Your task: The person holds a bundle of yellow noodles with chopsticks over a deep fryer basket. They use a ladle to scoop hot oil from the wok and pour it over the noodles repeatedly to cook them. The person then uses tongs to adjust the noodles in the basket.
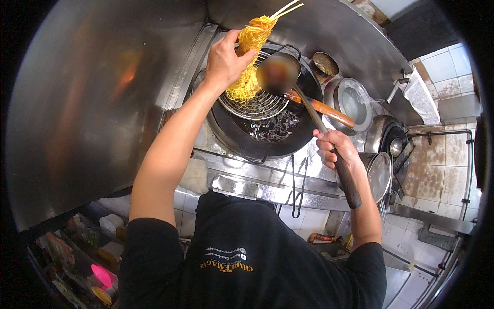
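My left hand (227, 58) grips a tall bundle of yellow fried noodles (256, 34), with two pale chopsticks (286, 11) sticking out of its top. The bundle's lower end is over a round wire strainer (252, 112); contact is hard to tell. My right hand (337, 148) is closed around the handle of a metal ladle (310, 108). Beside the noodles, the ladle's bowl (278, 73) is blurred, so its contents are unclear. Beneath the strainer is a black wok (231, 133) of dark, bubbling oil (276, 125). The strainer's wooden handle (334, 112) points right.
Metal tongs (299, 189) hang over the stove's front edge near a folded cloth (194, 177). Right of the wok stand a metal can (325, 63), a pot of cloudy liquid (354, 102) and other pans (380, 174). A tall steel panel (88, 116) rises at left.
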Tool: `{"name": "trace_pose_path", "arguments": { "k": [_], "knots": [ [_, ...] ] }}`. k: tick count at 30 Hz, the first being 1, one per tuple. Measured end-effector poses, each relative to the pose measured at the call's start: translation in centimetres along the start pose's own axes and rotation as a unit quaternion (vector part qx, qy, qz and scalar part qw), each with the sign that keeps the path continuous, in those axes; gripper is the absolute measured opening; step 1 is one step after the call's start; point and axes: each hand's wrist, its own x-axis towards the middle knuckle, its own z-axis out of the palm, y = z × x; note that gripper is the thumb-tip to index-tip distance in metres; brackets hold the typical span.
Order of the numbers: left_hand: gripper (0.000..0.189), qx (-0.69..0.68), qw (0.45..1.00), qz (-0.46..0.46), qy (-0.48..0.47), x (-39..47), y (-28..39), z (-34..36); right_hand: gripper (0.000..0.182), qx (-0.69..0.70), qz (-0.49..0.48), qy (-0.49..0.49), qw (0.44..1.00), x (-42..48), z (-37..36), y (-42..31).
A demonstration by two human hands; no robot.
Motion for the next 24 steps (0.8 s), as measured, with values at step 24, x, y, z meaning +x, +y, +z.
{"name": "trace_pose_path", "arguments": {
  "k": [24],
  "knots": [
    [0.039,-0.015,1.000,0.002,0.008,-0.1,0.6,-0.2,0.015,-0.184,-0.061,-0.042,0.980,2.9,1.2,-1.8]
  ]
}}
